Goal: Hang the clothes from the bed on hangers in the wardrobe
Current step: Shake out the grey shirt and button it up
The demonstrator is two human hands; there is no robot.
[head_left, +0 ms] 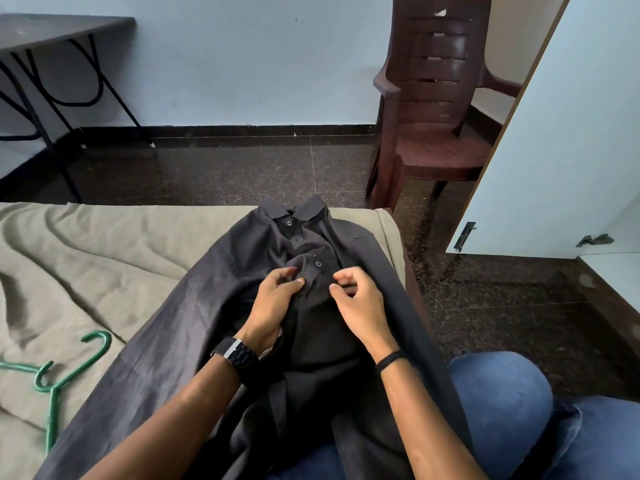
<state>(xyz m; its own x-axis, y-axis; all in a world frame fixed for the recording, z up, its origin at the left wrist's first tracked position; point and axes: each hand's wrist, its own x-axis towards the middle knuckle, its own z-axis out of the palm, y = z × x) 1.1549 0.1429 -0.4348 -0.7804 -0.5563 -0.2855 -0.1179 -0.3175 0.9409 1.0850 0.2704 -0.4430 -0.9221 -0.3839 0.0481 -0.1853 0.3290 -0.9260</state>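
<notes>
A dark shirt (263,271) is spread collar-away across the bed (86,258), its lower part draped over the person's jeans (498,403). The shirt's button placket is pinched between thumb and curled fingers of the left hand (273,303), on whose wrist a black watch (235,355) is worn. The right hand (360,303) is held just beside it over the shirt front, fingers curled; whether cloth is gripped cannot be told. A green hanger (59,379) is seen lying on the bed at left, apart from the shirt. A brown chair (436,98) and a table (52,29) are seen beyond
</notes>
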